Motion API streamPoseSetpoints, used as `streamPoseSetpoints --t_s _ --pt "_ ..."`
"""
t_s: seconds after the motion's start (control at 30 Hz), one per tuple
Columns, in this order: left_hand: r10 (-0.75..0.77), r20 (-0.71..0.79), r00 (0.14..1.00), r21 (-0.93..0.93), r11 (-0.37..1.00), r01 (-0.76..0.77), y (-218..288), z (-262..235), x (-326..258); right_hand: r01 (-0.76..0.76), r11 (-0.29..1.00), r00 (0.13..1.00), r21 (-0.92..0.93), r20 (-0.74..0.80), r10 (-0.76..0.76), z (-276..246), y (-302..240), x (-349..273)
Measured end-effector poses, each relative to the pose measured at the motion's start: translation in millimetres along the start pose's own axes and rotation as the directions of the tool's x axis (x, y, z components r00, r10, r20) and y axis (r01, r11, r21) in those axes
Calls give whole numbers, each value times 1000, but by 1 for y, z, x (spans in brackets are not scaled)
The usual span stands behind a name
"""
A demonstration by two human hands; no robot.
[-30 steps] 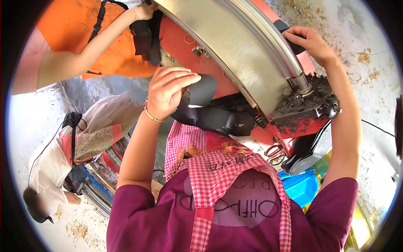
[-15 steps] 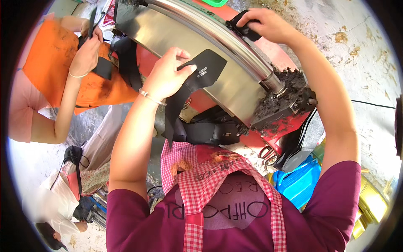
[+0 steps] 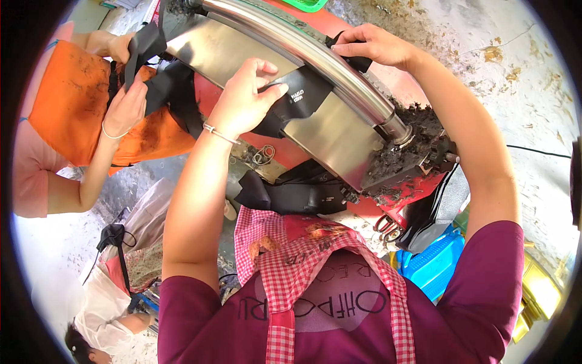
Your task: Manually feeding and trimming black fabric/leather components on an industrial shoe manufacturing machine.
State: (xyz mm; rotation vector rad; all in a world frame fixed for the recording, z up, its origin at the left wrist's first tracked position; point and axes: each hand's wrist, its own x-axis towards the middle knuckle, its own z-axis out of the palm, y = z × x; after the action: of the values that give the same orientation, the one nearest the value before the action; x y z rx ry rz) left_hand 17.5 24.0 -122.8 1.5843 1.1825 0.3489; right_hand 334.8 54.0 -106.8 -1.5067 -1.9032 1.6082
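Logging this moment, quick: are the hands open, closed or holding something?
Left hand: loosely curled at printed black piece; grip unclear.
Right hand: closed, holding dark piece.

Our left hand [image 3: 251,100] has brought the black piece [image 3: 303,92] to the roller [image 3: 362,90]. A co-worker's arm [image 3: 99,173] has drawn back.

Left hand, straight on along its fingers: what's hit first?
Left hand would likely meet the steel roller first, past the black piece at its thumb; height difference is unclear.

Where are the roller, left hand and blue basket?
Roller [image 3: 324,64]: head view, mid-length on the shiny barrel.
Left hand [image 3: 244,100]: head view, back of the hand.
Blue basket [image 3: 431,264]: head view, a bare part.
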Motion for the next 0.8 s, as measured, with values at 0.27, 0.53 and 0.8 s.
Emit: streamPoseSetpoints --t_s 0.27,0.53,0.8 --pt "224 -70 972 225 953 -204 17 -4 9 -84 985 996 150 25 81 8 -1 5" --pt "259 -416 872 238 956 -170 -1 -24 -49 40 962 952 269 -302 45 -78 -10 -31" --pt "350 273 896 433 787 -439 -87 107 -135 268 931 873 247 -472 -126 -127 -62 -107"
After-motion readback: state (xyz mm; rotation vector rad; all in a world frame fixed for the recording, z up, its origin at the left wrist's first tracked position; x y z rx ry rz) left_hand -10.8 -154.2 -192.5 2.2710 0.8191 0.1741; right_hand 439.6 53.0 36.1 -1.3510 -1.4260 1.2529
